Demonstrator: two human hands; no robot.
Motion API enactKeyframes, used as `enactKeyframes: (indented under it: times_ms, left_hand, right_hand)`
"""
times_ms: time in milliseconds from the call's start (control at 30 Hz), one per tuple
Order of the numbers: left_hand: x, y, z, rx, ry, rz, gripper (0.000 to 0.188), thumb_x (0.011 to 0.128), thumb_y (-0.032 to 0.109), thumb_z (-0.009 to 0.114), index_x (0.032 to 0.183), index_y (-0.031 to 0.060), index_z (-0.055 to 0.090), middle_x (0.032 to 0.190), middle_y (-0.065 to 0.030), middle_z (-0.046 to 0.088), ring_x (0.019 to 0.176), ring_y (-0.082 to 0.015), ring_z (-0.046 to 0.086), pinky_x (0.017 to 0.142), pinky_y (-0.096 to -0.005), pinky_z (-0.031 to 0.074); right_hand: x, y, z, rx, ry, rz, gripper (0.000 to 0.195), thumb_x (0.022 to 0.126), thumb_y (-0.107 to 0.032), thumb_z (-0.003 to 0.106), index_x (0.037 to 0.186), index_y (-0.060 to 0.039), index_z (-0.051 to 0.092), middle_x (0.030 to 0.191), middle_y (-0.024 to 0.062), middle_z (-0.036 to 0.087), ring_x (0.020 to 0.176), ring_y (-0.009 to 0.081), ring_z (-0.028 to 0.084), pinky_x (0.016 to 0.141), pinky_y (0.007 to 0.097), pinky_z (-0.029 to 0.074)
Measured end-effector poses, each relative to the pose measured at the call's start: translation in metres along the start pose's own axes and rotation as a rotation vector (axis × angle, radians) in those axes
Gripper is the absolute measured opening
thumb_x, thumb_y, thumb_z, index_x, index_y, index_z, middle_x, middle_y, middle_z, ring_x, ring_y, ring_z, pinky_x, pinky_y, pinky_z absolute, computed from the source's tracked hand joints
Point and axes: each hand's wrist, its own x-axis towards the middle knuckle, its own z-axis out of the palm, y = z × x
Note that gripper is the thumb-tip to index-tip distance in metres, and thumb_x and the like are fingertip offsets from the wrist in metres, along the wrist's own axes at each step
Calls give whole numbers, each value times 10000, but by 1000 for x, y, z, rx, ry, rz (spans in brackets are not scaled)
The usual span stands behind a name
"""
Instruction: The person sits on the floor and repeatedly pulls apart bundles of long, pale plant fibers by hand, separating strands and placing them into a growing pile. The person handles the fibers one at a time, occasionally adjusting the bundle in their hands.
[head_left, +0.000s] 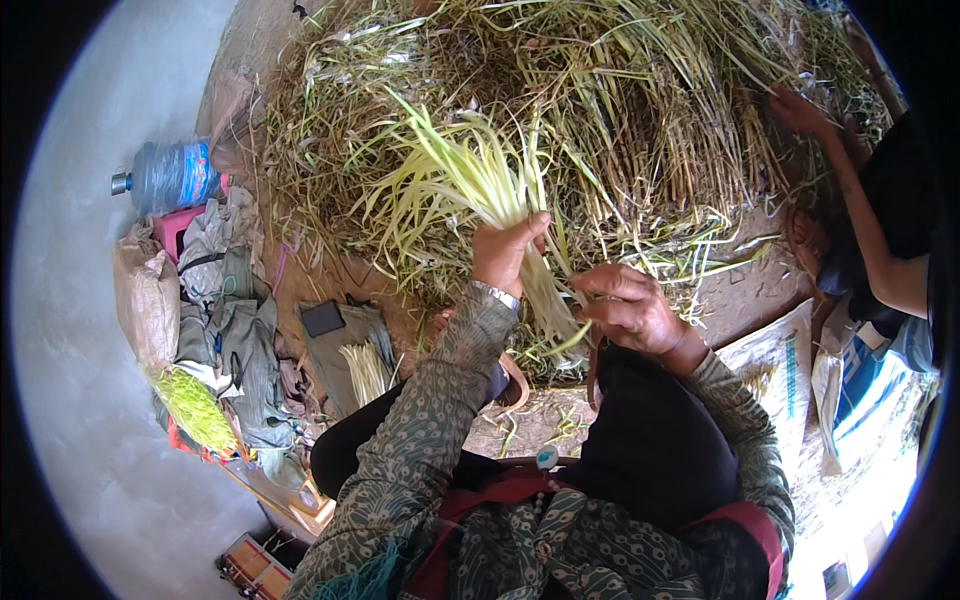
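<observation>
My left hand is closed around a bundle of pale green stalks; their leafy tops fan out up and left above the fist, and whitish lower ends hang below it, to the right. Close by on the right, my right hand has bent fingers by a thin yellow-green leaf; whether it pinches this leaf I cannot tell. Beyond both hands lies a large heap of dry and green long-stemmed plants. A smaller bunch of pale stalks rests on a grey cloth to the left of my legs.
A dark phone-like object lies on the cloth. Farther left are a large water bottle, a pink stool, sacks and bright green stalks. Another person's hand reaches into the heap at right, above a white sack.
</observation>
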Motion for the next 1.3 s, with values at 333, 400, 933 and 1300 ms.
enactKeyframes:
  times_ms: [333, 400, 933, 1300]
  left_hand:
    - [13, 25, -11, -222, 59, 242, 229, 683, 51, 711, 861, -8, 579, 694, -50, 583, 560, -114, 529, 515, -269, 455]
    - [13, 30, -12, -239, 84, 279, 222, 689, 56, 711, 855, 3, 574, 709, -50, 585, 564, -114, 525, 523, -271, 454]
    - [-11, -11, 7, -48, 8, 138, 180, 700, 89, 674, 704, -80, 610, 616, -87, 591, 520, -126, 551, 512, -239, 440]
    - [-16, -11, 6, 89, 3, 189, 174, 740, 57, 651, 809, -91, 589, 651, -92, 600, 490, -108, 533, 452, -215, 429]
  right_hand:
    - [-174, 56, -9, -194, -156, 623, 129, 665, -95, 655, 765, -72, 578, 794, 82, 608, 785, 278, 591, 711, 382, 477]
    - [-209, 73, -16, -350, -318, 956, 113, 679, -135, 648, 750, -86, 575, 755, 110, 604, 754, 301, 591, 674, 401, 477]
    - [36, 40, 45, 885, -13, 980, 594, 801, -565, 491, 966, -3, 588, 816, 81, 609, 715, 117, 556, 692, 269, 468]
    - [24, 30, 47, 1043, 249, 1024, 236, 840, -259, 575, 863, -28, 617, 683, 31, 609, 551, 74, 541, 474, 202, 456]
